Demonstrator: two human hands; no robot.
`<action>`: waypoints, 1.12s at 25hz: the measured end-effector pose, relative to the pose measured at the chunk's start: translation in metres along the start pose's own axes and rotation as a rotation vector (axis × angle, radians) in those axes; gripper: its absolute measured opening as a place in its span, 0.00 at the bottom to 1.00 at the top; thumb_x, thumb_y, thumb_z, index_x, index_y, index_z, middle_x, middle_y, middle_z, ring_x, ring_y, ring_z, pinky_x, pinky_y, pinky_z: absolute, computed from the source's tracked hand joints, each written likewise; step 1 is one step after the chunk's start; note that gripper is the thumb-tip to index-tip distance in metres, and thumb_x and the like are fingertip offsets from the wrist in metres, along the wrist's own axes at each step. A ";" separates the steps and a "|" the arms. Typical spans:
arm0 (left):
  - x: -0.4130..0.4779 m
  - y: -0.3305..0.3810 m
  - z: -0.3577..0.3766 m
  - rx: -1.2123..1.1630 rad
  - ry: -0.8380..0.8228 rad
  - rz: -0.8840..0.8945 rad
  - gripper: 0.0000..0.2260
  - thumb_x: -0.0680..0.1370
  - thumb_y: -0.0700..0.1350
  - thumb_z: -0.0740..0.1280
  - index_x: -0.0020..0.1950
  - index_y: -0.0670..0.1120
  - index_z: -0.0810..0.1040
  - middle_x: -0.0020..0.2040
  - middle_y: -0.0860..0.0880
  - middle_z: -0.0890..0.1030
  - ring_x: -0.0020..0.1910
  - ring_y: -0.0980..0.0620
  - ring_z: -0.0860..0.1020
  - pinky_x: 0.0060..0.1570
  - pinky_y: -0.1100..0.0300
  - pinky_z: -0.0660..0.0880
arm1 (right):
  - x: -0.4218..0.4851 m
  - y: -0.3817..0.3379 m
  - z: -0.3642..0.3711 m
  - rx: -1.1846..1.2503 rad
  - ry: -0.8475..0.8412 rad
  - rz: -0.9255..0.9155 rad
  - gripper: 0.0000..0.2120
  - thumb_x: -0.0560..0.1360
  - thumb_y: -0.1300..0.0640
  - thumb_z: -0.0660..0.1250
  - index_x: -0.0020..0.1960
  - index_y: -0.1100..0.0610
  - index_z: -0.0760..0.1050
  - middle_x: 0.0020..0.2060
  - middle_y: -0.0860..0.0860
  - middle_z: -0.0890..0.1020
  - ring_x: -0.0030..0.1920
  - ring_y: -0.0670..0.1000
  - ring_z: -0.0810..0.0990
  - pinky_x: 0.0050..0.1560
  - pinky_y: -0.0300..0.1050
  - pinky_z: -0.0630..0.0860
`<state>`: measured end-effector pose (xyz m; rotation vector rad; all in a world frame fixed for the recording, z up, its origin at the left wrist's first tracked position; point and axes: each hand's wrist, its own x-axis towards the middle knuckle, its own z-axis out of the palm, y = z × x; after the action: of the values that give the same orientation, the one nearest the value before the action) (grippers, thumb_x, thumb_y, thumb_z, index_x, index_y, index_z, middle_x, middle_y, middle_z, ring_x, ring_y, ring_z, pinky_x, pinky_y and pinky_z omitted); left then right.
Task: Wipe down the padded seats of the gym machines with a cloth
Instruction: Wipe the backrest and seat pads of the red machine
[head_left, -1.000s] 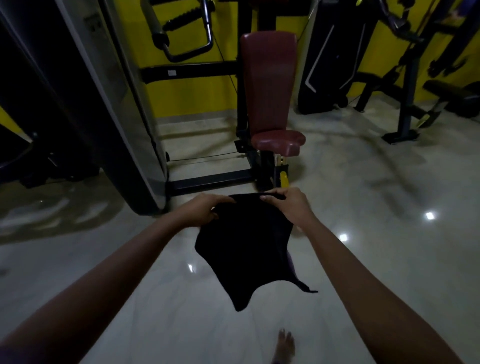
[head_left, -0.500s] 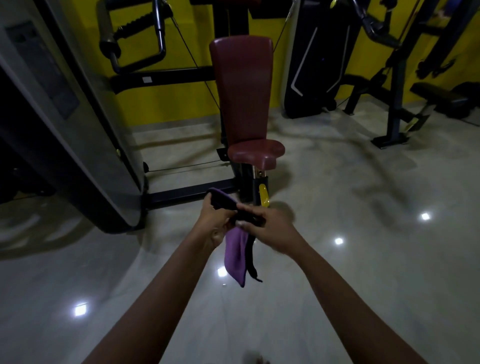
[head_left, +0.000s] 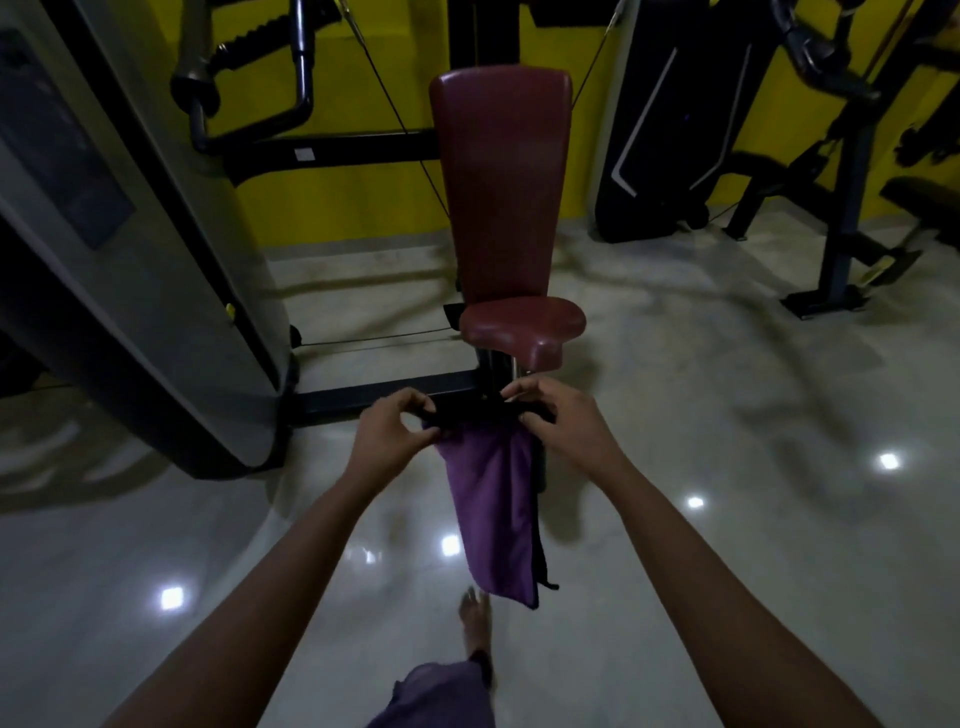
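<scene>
Cloth (head_left: 493, 499) now stretched wider than half a second back, seat (head_left: 522, 325) nearer. Head view: left hand (head_left: 392, 434) and right hand (head_left: 563, 426) pinch its top edge, likely folding a wiping pad; cloth hangs below seat, untouched

Soft matt purple cloth (head_left: 493, 509); smooth maroon padded seat (head_left: 522, 325); glossy polished stone floor (head_left: 727, 467) mirroring lights.

I see the cloth (head_left: 496, 499) hanging between my left hand (head_left: 390, 432) and right hand (head_left: 563, 422), near the seat (head_left: 522, 325); the backrest (head_left: 501, 182) stands behind it, a weight stack housing (head_left: 130, 249) far left.
</scene>
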<state>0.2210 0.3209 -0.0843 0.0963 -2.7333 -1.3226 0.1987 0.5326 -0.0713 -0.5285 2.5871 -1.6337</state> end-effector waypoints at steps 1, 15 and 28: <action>0.015 -0.004 0.003 -0.112 -0.059 -0.021 0.10 0.71 0.37 0.71 0.46 0.48 0.74 0.46 0.51 0.78 0.47 0.54 0.77 0.51 0.58 0.76 | 0.012 0.010 -0.005 0.027 -0.014 0.022 0.15 0.72 0.72 0.64 0.51 0.54 0.77 0.47 0.42 0.80 0.49 0.33 0.78 0.52 0.28 0.72; 0.247 -0.029 0.022 -0.510 -0.322 -0.524 0.14 0.74 0.51 0.67 0.52 0.42 0.79 0.47 0.43 0.81 0.44 0.50 0.77 0.41 0.60 0.75 | 0.225 0.089 -0.019 0.321 -0.145 0.523 0.12 0.71 0.59 0.72 0.52 0.64 0.78 0.40 0.54 0.85 0.38 0.49 0.82 0.40 0.44 0.81; 0.401 -0.022 0.056 0.264 -0.331 -0.086 0.21 0.68 0.46 0.76 0.59 0.44 0.79 0.54 0.45 0.81 0.54 0.48 0.78 0.46 0.63 0.69 | 0.388 0.136 -0.062 0.373 -0.077 0.639 0.09 0.75 0.55 0.67 0.39 0.58 0.77 0.24 0.47 0.76 0.24 0.41 0.70 0.25 0.33 0.64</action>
<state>-0.1831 0.3098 -0.1097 0.0159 -3.2076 -1.0704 -0.2153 0.5214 -0.1060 0.2326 2.0014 -1.7203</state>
